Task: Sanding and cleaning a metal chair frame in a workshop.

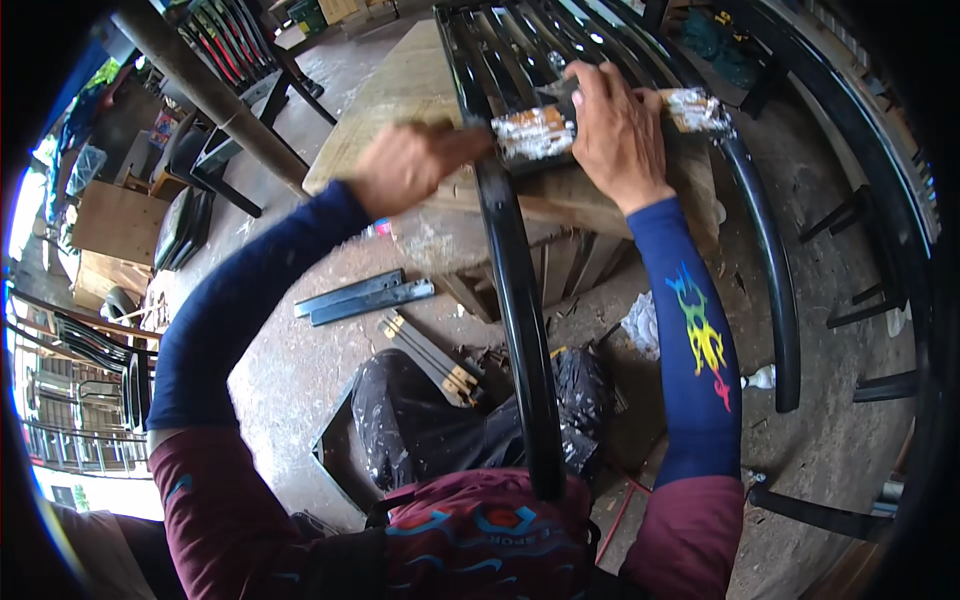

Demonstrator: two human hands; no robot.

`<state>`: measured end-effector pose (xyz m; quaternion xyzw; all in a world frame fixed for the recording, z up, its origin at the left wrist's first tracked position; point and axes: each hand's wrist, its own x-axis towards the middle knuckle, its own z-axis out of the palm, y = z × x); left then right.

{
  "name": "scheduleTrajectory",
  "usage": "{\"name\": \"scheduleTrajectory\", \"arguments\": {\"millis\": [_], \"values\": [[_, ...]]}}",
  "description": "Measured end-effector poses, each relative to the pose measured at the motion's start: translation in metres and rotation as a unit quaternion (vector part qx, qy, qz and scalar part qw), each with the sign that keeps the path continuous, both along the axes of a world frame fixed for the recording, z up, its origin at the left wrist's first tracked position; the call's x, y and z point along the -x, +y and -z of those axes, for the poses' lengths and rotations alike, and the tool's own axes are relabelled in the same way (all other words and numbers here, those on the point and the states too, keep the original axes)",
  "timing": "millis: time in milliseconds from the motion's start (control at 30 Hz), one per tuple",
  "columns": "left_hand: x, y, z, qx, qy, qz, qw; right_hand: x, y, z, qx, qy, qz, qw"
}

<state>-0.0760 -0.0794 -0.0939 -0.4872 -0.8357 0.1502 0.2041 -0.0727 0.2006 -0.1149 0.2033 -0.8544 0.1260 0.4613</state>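
Observation:
A glossy black chair frame (512, 300) lies with its slatted back (530, 45) on a wooden workbench (390, 105), its legs reaching toward me. Across it runs a seat rail (535, 133) with patches of bare wood smeared white at both ends. My right hand (622, 135) is closed over the middle of this rail, fingers bent. A small dark edge shows by its fingertips; I cannot make out what it is. My left hand (415, 165) is at the left chair leg, its fingers pointing right and smeared by motion, so its grip cannot be read.
Below the bench lie dark metal bars (365, 297) and wood-ended strips (430, 355). Crumpled white material (641, 325) is by my right forearm. A slanting pole (200, 80) and more black chairs (245, 110) stand at the left. Other black frame parts (850, 110) crowd the right.

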Motion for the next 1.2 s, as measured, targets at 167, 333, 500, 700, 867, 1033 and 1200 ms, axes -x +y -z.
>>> {"name": "scheduleTrajectory", "arguments": {"millis": [167,333,500,700,867,1033,1200], "values": [[-0.007,-0.002,0.026,-0.089,0.079,0.213,0.97,-0.005,0.004,0.003,0.019,-0.028,-0.004,0.999],[0.002,0.0,0.026,-0.056,0.031,0.101,0.993,-0.003,0.006,0.003,0.023,-0.018,0.002,1.0],[0.025,-0.007,0.009,-0.048,0.019,0.103,0.993,0.004,-0.002,0.001,0.012,0.018,-0.008,1.0],[0.03,-0.014,0.008,-0.047,-0.002,0.089,0.995,-0.001,0.002,0.0,0.015,-0.001,-0.001,1.0],[-0.002,-0.01,0.026,-0.121,0.051,0.213,0.968,-0.003,0.002,0.005,0.013,-0.029,0.004,0.999],[-0.023,0.006,0.026,-0.12,0.048,0.204,0.97,-0.006,0.006,0.006,0.008,-0.022,0.01,1.0],[-0.005,-0.004,0.011,-0.058,-0.006,0.093,0.994,0.003,0.004,0.001,0.013,0.001,0.003,1.0]]}}
